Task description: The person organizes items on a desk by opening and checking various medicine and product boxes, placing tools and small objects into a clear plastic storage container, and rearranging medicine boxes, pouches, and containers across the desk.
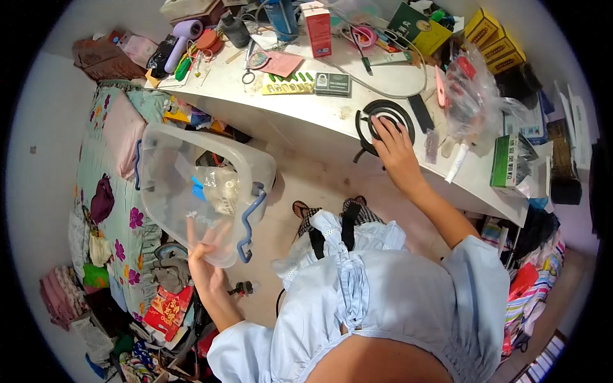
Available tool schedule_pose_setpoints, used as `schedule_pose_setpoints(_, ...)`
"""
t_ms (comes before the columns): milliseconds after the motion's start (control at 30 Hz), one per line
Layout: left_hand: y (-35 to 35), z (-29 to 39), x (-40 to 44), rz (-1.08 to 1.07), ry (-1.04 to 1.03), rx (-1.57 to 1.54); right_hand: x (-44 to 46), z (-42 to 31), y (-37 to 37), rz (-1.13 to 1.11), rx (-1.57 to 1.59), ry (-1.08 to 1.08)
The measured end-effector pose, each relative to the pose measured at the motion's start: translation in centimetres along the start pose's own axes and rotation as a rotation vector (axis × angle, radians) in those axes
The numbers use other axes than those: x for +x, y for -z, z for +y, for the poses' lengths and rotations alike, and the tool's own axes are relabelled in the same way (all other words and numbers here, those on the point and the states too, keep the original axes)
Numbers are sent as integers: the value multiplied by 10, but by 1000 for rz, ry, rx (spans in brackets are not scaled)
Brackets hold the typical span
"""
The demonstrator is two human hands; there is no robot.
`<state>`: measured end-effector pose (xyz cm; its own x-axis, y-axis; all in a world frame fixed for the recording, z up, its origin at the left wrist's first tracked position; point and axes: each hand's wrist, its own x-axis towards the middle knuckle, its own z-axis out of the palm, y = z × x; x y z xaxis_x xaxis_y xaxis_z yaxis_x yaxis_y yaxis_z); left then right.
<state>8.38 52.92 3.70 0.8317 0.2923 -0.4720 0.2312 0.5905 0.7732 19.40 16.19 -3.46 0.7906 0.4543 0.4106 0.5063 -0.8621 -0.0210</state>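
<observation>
1. Grasps the lower wall of the translucent bin with the left hand, fingers visible through the plastic.
2. Lays the partly spread fingers of the right hand on the black coil; cannot tell whether pinching it.
3. At the near edge of the white worktop, right of centre: the black coil, one end reaching past the edge.
4. Left of the worktop's near edge: the translucent bin, tilted, with blue handles and a clear bag inside.
5. Just right of the coil: a flat black strip. Farther right: a crumpled plastic bag.
6. Toward the near right corner: a white tube, then a green box.
7. Left of the coil: a small grey-green box.
8. Along the far edge: an upright red-and-white box. Near the far left corner: a purple hairdryer.
</observation>
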Motion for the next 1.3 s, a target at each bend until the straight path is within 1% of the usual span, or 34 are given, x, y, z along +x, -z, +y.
schedule_pose_setpoints(67, 13, 7, 4, 31, -23, -8, -2, 1, -2, 40, 60, 11)
schedule_pose_setpoints(100, 18, 10, 6, 34, -22, -14, 0, 2, 1, 110, 111, 8)
schedule_pose_setpoints(133, 23, 12, 7, 61, -38, -6, 3, 7, 0, 215, 248, -16)
schedule_pose_setpoints(267, 56, 19, 15, 93, -90, -24, 10, 16, 15, 346, 270, -188)
schedule_pose_setpoints(300, 65, 20, 17, 102, -95, -34, 12, 14, 19, 424, 312, -198)
schedule_pose_setpoints(333, 74, 20, 18, 123, -102, -59, 15, 12, 17, 559, 394, -220)
schedule_pose_setpoints(400, 92, 22, 18, 175, -115, -95, 17, -15, 28, 580, 559, -510)
schedule_pose_setpoints(467, 108, 21, 13, 237, -120, -193, 31, -44, 33, 479, 969, -497)
schedule_pose_setpoints(500, 118, 20, 9, 275, -126, -203, 45, -71, 28, 419, 1238, -618)
schedule_pose_setpoints(567, 136, 17, 1, 306, -135, -254, 50, -95, -6, 69, 1681, -723)
schedule_pose_setpoints(600, 145, 15, -4, 343, -143, -266, 53, -109, -37, -5, 1636, -706)
schedule_pose_setpoints(633, 153, 11, -11, 381, -154, -230, 55, -121, -65, -159, 1964, -801)
schedule_pose_setpoints(667, 159, 8, -18, 422, -161, -189, 60, -134, -92, -264, 2030, -902)
schedule_pose_setpoints(800, 177, -10, -48, 584, -218, -241, 45, -160, -233, -514, 1967, -988)
schedule_pose_setpoints(867, 193, -19, -56, 659, -220, -261, 42, -185, -288, -624, 1763, -1113)
schedule_pose_setpoints(900, 195, -26, -64, 710, -221, -272, 27, -184, -328, -671, 1759, -1072)
schedule_pose_setpoints(933, 199, -36, -73, 738, -225, -288, 23, -191, -350, -708, 1751, -1058)
schedule_pose_setpoints(967, 214, -45, -78, 780, -208, -292, 21, -209, -374, -701, 1687, -1149)
schedule_pose_setpoints(1000, 217, -52, -82, 815, -201, -293, 24, -221, -387, -684, 1628, -1229)
schedule_pose_setpoints(1033, 209, -55, -84, 912, -178, -277, 31, -232, -394, -711, 1601, -1287)
schedule_pose_setpoints(1067, 219, -59, -86, 944, -177, -277, 35, -251, -412, -750, 1598, -1286)
schedule_pose_setpoints(1133, 221, -73, -102, 959, -147, -320, 41, -268, -452, -740, 1648, -1260)
schedule_pose_setpoints(1167, 224, -78, -106, 1058, -117, -308, 45, -281, -481, -752, 1662, -1288)
schedule_pose_setpoints(1200, 227, -83, -112, 1067, -118, -305, 46, -286, -503, -749, 1675, -1318)
schedule_pose_setpoints(1233, 227, -89, -120, 1042, -145, -367, 70, -294, -478, -861, 1636, -1276)
schedule_pose_setpoints(1267, 231, -95, -122, 1012, -166, -427, 68, -298, -506, -1003, 1384, -1236)
schedule_pose_setpoints(1300, 231, -95, -120, 1008, -162, -423, 73, -300, -503, -1096, 1322, -1330)
